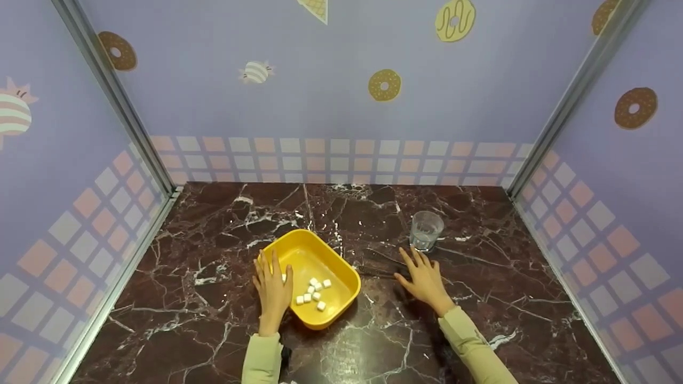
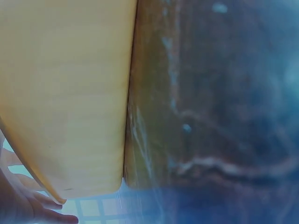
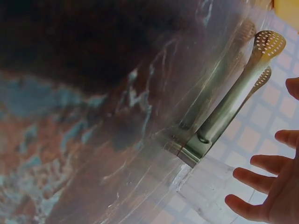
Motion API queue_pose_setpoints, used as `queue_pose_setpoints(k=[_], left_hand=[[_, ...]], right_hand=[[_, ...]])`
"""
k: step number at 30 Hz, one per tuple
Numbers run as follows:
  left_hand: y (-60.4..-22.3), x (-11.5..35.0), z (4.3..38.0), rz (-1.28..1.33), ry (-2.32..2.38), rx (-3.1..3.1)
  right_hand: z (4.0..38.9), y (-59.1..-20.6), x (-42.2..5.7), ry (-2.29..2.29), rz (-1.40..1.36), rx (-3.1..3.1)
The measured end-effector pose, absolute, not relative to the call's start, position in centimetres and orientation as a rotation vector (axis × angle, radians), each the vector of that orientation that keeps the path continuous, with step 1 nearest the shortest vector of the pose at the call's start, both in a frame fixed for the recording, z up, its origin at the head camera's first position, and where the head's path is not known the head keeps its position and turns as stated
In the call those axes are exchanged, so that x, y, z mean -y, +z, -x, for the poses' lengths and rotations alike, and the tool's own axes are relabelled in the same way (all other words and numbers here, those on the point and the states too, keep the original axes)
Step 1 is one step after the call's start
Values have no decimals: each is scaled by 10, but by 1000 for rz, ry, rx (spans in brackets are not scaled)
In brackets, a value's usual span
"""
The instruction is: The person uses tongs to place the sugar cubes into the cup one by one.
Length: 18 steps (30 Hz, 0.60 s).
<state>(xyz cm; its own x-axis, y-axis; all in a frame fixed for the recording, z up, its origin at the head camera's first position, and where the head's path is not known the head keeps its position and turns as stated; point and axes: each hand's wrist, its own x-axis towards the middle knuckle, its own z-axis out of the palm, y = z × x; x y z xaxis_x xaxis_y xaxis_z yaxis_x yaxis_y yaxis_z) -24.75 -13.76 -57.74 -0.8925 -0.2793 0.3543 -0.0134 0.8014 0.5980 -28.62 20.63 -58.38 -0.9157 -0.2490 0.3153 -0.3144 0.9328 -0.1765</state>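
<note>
Lilac walls with pastel sweets and checks [image 1: 320, 114] round dark red-brown marbled table [image 1: 176, 320]. Yellow rounded-rectangular basin [image 1: 339, 266] on table, left of centre. Left hand [image 1: 275, 296] at basin's left rim, fingers extended and spread. Right hand [image 1: 425, 280] spread wide, holding nothing. Silver metal tongs with perforated ends [image 3: 229, 101] on table, between basin and right hand. Clear glass tumbler [image 1: 426, 229] just beyond right fingertips. Small white cubes [image 1: 316, 286] scattered on basin floor.
</note>
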Motion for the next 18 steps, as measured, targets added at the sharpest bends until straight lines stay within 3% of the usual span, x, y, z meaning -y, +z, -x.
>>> queue_pose_setpoints(k=[18], left_hand=[[-573, 137, 245, -229, -842, 2590]], right_hand=[[301, -595, -204, 247, -484, 2794]])
